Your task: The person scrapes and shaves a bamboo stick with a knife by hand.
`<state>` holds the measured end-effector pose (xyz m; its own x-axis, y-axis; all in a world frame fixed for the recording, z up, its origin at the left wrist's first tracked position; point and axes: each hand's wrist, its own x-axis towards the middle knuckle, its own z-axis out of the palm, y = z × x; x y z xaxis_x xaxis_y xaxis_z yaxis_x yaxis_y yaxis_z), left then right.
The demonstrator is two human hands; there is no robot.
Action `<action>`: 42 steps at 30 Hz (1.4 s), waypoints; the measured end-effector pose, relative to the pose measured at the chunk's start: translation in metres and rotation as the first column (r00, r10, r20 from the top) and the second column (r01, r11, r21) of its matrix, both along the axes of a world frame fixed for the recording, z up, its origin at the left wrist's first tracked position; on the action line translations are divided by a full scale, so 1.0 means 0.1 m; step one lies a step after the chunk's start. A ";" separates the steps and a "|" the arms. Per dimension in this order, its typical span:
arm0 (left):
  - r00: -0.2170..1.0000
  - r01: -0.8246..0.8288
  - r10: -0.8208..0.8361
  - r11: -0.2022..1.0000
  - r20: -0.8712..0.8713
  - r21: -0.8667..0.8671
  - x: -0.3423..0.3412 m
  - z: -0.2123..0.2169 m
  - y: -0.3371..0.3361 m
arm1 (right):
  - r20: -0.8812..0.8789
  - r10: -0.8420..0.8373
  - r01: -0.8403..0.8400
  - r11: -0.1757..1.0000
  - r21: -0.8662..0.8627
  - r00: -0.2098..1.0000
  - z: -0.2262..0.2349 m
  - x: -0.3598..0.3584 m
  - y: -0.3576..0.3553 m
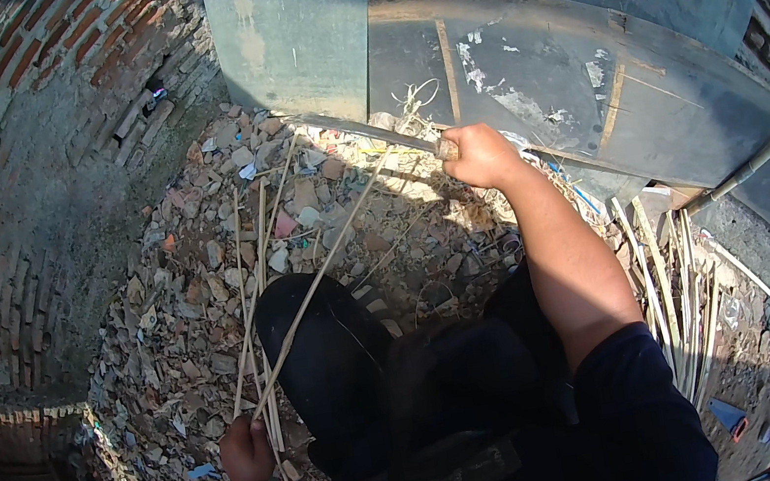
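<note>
Bamboo strips (258, 359) clamped in your left hand (246, 455); right hand (482, 156) gripped blade (359, 130) beyond them, mid-splitting; next needed steady downward draw.

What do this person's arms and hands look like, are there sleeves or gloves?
Both hands are bare, with no gloves. The right hand leads to an uncovered forearm; a dark navy sleeve begins about the elbow, pushed up or short. The left hand shows only a short stretch of bare wrist. No watch or rings can be seen.

Dark navy sleeve (626, 384), rolled above elbow; dark trousers (334, 367).
</note>
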<state>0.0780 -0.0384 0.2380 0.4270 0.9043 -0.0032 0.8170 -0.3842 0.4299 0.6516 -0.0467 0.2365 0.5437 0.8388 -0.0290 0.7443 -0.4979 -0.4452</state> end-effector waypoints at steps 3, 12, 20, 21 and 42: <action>1.000 -0.001 0.001 1.000 -0.028 -0.002 -0.01 0.00 0.01 | 0.018 0.250 -0.248 0.967 -0.049 0.968 0.18 -0.23 0.07; 0.989 0.021 0.003 0.987 0.146 -0.159 -0.25 -0.09 0.01 | -0.165 -0.234 0.243 0.969 0.037 0.958 -0.05 0.35 -0.11; 0.977 0.072 0.004 0.933 0.212 -0.352 -0.07 -0.17 0.09 | -0.214 -0.131 0.177 0.960 0.215 0.968 -0.03 0.07 -0.02; 0.973 0.103 -0.023 0.935 0.230 -0.341 0.02 -0.15 0.09 | -0.205 -0.077 0.123 0.968 0.219 0.976 0.03 -0.06 -0.01; 0.994 0.010 -0.002 0.997 0.105 -0.076 0.82 -0.13 0.03 | 0.068 0.428 -0.431 0.901 0.043 0.901 0.07 -0.83 0.07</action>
<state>0.1598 -0.0357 0.2253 0.4338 0.9006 -0.0268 0.7636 -0.3517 0.5415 0.5687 -0.0393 0.2436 0.1299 0.9906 0.0435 0.9044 -0.1003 -0.4147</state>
